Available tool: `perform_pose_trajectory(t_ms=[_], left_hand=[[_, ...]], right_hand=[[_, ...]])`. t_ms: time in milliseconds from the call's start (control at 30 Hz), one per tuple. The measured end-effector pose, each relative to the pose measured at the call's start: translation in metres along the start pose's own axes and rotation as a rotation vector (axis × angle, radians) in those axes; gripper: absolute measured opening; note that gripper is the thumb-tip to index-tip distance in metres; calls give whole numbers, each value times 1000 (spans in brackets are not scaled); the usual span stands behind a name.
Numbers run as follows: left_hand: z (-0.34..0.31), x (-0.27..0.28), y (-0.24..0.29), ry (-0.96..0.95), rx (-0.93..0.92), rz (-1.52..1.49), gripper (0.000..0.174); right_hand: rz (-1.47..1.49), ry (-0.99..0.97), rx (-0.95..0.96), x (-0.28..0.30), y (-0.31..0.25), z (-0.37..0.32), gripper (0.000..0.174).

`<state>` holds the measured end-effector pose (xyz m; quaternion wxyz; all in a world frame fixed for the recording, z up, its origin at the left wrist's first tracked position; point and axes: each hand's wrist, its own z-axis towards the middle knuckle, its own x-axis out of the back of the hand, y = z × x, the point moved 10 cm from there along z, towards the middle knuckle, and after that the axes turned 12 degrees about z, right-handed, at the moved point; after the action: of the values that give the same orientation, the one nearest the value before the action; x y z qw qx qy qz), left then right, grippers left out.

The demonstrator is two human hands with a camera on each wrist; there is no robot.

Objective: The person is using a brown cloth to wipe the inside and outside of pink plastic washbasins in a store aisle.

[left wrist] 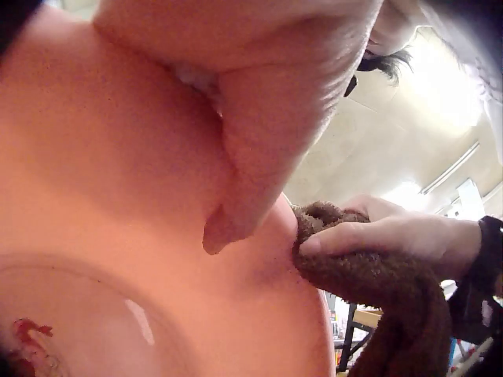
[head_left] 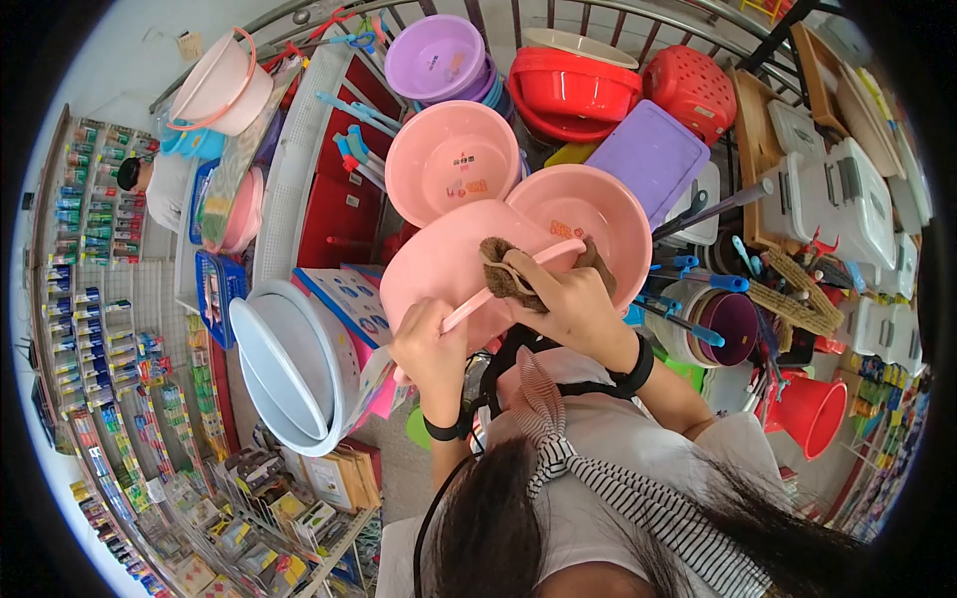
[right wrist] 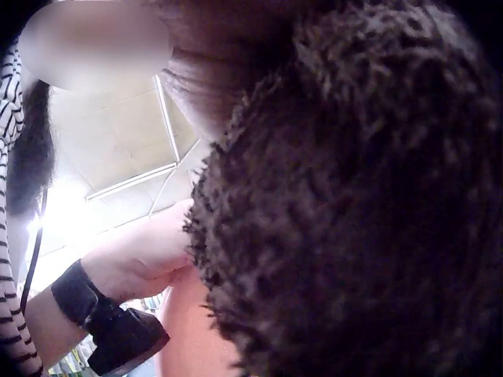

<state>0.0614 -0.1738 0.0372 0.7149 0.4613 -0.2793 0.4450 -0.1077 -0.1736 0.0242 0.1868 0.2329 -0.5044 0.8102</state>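
Note:
A pink plastic basin [head_left: 439, 254] is held up, tilted, in front of the person's body. The left hand [head_left: 432, 351] grips its near rim, and the left wrist view shows the thumb [left wrist: 259, 149] lying over the inner wall. With the right hand [head_left: 580, 311] the person holds a brown fuzzy cloth [head_left: 506, 274] at the rim farther right. That cloth is folded over the basin's edge in the left wrist view, pinched under the right thumb [left wrist: 338, 238]. In the right wrist view the cloth [right wrist: 354, 212] fills most of the picture and hides the right fingers.
Beyond the held basin stand two more pink basins [head_left: 451, 159], with purple basins [head_left: 436, 60] and red basins [head_left: 578, 85] behind. Pale blue tubs [head_left: 284, 369] are at the left. Mop handles [head_left: 688, 319] and white storage boxes [head_left: 832, 199] crowd the right side. Goods racks [head_left: 110, 349] line the left wall.

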Motion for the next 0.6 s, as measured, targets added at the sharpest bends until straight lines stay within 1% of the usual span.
perform_pose_trajectory(t_ms=[67,200,267,300,333,400,433,500,533,600], left_hand=[[2,3,-4,-26,24,-47,21],[0,13,-14,-12,55,-128,26],[-1,21,-23,0,84,-153,27],[0,24,-25,2,102,-174,28],[0,25,-27,4,104,-174,28],[1,23,-29,-25,96,-184,26],[2,24,-30,-25,95,-185,26],[6,29,-26,14,42,-119,26],[7,28,-25,12,36,-119,26],[8,34,-20,90,12,18,23]], right_hand=[[3,-58,-24,-2,0,-1,56],[47,-70,-37,5,16,-6,56],[0,-38,-136,15,36,-7,53],[1,8,-174,25,39,-5,50],[0,6,-173,25,42,-5,50],[90,32,-267,24,59,-8,49],[89,32,-267,21,60,-8,49],[231,127,-176,22,49,-5,51],[232,133,-178,23,48,-5,51],[307,124,-238,22,47,-2,53]])
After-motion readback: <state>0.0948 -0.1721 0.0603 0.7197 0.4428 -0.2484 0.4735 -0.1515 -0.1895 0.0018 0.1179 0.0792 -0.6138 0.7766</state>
